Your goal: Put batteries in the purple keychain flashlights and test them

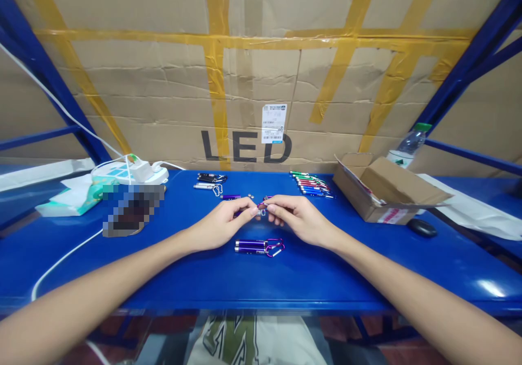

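Blue table: left hand and right hand tightly pinch a clip; two lights nearer than the fingers look done, another light beyond maybe not.

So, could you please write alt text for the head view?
A bare left hand and right hand together pinch a small, partly hidden item above a blue table. Two purple tubes lie on the near side; more tubes lie beyond, and an open box stands at right.
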Motion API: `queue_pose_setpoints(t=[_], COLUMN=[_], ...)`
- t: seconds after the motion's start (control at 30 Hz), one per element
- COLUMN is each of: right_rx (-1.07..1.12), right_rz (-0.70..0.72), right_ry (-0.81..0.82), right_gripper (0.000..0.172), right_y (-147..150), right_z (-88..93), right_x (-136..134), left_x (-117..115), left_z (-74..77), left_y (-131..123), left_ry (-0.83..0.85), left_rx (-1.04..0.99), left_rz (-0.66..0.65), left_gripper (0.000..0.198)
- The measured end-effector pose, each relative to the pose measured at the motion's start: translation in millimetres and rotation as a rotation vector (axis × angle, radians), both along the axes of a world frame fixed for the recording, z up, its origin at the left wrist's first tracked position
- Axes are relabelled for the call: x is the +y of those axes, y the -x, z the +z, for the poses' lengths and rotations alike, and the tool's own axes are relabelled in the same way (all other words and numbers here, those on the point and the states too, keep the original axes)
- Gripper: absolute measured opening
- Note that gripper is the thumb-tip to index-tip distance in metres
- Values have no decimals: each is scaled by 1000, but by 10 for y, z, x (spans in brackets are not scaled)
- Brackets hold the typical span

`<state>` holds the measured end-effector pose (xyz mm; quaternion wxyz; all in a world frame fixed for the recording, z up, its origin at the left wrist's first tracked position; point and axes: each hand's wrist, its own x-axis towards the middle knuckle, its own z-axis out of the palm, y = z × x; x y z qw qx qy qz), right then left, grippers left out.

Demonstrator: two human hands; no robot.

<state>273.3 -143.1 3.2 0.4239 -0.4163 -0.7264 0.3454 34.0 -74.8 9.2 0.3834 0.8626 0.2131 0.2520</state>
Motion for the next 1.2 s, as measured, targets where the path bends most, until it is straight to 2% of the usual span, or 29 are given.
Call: queue_pose_setpoints(t=[0.2, 0.4, 0.5, 0.83, 1.03, 1.2], right_rx=[63, 88, 116, -25, -233, -261], right_rz=[56, 60, 51, -131, -145, -164], right_ry=[71, 183, 183, -130, -420, -426], right_gripper=[42, 39, 32, 25, 20, 23], right_y=[-51, -71, -39, -23, -16, 6], right_z=[22, 43, 35, 44, 42, 45], right_x=[48, 56, 32, -12, -65, -111], left_x=[18, 26, 37, 65, 15, 6], left_z=[-2, -12, -20, 22, 46, 29], left_y=[10, 18, 19, 40, 22, 27], left_ry=[-40, -42, -17, 22, 56, 100], left_rx=[-9, 29, 38, 32, 26, 3], left_rz=[61, 5, -22, -50, -90, -82], left_gripper=[42, 40, 42, 45, 48, 50])
